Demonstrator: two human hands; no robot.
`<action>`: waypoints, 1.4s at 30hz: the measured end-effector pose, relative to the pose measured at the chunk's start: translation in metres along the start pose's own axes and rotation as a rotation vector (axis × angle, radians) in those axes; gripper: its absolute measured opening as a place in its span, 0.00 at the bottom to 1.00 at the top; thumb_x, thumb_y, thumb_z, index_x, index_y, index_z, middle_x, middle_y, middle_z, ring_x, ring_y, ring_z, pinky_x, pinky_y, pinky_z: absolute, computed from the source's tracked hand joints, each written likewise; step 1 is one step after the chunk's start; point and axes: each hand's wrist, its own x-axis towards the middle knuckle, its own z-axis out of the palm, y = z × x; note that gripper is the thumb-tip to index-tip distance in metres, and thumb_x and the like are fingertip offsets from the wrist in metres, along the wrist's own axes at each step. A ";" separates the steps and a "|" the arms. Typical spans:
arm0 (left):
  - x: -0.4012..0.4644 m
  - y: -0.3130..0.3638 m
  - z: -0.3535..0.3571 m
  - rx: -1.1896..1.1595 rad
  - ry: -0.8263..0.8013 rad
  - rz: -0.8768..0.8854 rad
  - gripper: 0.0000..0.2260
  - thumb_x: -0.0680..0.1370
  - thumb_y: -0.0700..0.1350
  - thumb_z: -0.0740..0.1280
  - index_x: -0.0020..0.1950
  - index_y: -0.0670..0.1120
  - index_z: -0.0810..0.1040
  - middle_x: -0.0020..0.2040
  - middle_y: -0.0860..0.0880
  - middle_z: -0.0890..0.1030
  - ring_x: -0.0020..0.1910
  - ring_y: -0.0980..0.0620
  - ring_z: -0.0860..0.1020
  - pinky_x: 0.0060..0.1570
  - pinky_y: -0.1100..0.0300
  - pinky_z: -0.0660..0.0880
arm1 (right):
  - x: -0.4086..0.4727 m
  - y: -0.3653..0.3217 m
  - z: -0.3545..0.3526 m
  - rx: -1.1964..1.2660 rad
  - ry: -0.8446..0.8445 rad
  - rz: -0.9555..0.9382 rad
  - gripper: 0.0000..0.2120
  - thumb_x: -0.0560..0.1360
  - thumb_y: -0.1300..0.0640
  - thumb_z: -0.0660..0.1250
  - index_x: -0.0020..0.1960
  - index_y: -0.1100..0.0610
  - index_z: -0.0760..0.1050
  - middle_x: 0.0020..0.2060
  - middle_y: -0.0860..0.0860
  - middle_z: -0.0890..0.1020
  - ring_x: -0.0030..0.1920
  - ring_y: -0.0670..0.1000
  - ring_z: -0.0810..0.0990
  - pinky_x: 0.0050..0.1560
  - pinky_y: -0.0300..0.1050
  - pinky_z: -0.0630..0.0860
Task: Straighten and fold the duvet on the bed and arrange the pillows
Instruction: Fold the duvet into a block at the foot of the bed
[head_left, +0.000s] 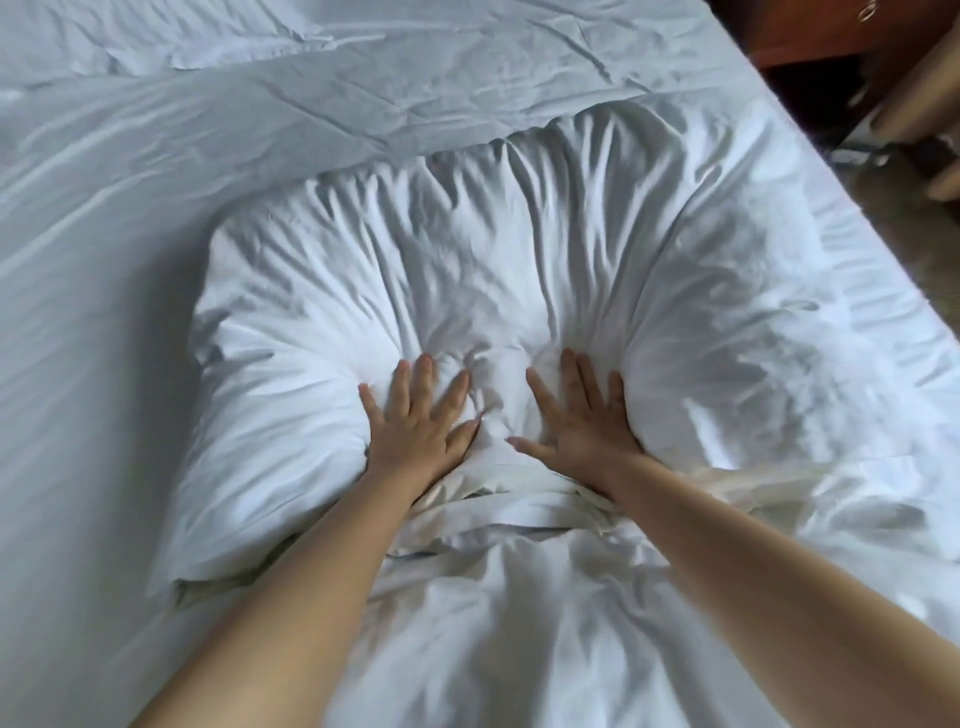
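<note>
Pillow (467, 291): lies on the bed sheet (130, 218), under both palms.
Left hand (415, 421), right hand (582, 421): flat, fingers spread, pressing, grasping nothing.
Handling: apparently light, soft, sinks beneath palms; better taken at corners outboard of them.

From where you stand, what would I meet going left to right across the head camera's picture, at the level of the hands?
Bed sheet → pillow's left side → left hand → right hand → pillow's right side → duvet.
</note>
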 end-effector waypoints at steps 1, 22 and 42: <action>-0.008 0.000 -0.001 0.040 0.019 0.024 0.28 0.78 0.65 0.36 0.77 0.59 0.47 0.76 0.44 0.62 0.73 0.40 0.61 0.64 0.28 0.53 | -0.010 -0.002 0.000 0.016 -0.039 -0.016 0.47 0.62 0.23 0.36 0.76 0.42 0.33 0.75 0.55 0.32 0.75 0.55 0.30 0.71 0.61 0.33; 0.004 -0.011 -0.068 0.121 -0.141 -0.110 0.42 0.66 0.79 0.38 0.72 0.60 0.28 0.76 0.49 0.30 0.74 0.41 0.31 0.64 0.25 0.43 | -0.008 0.069 -0.090 -0.205 0.017 0.041 0.50 0.66 0.23 0.53 0.77 0.44 0.35 0.74 0.54 0.30 0.74 0.58 0.30 0.68 0.68 0.32; -0.068 0.005 -0.053 0.022 -0.468 -0.001 0.35 0.75 0.71 0.47 0.76 0.61 0.36 0.77 0.48 0.32 0.75 0.42 0.33 0.71 0.37 0.35 | -0.064 -0.015 -0.009 0.060 -0.217 0.115 0.47 0.71 0.26 0.51 0.78 0.50 0.37 0.76 0.58 0.35 0.75 0.58 0.34 0.71 0.63 0.37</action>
